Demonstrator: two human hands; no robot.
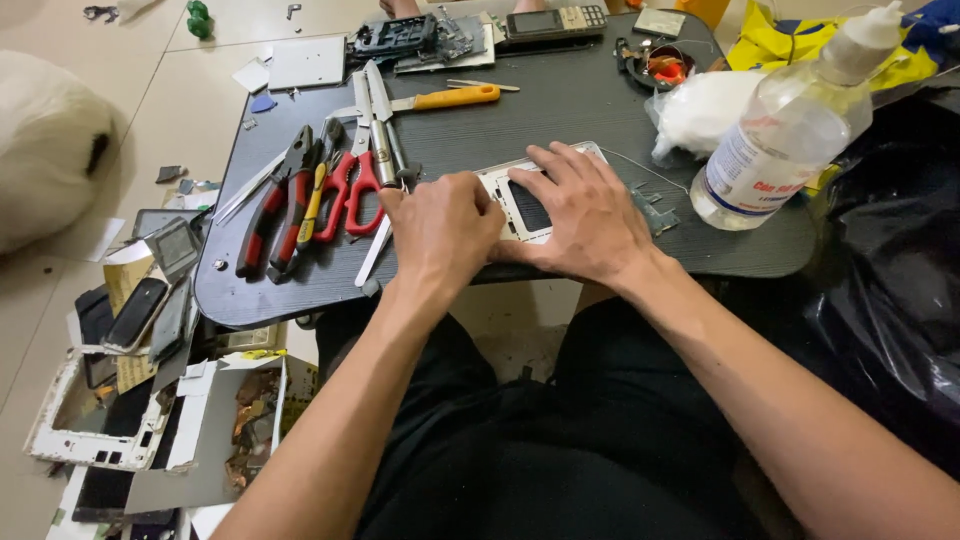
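My left hand point(443, 228): curled into a loose fist, knuckles up, pressing at the left end of the white phone frame point(520, 205); whether the fingers pinch anything underneath I cannot tell.

Red-handled pliers point(275, 210), yellow-handled cutters point(318, 195), red scissors point(358, 192): lying side by side on the dark tabletop point(560, 110), just left of that hand.

White phone frame: flat near the front edge of the tabletop, between and under both hands, its inner side facing up.

My right hand point(580, 210): open, fingers spread flat over the frame, pinning it down, grasping nothing.

Clear plastic bottle point(790, 130): upright at the far right.

Step in hand, by my judgement: steadying the frame while working its left end loose. Next move calls for firm downward hold and a careful, even lift.
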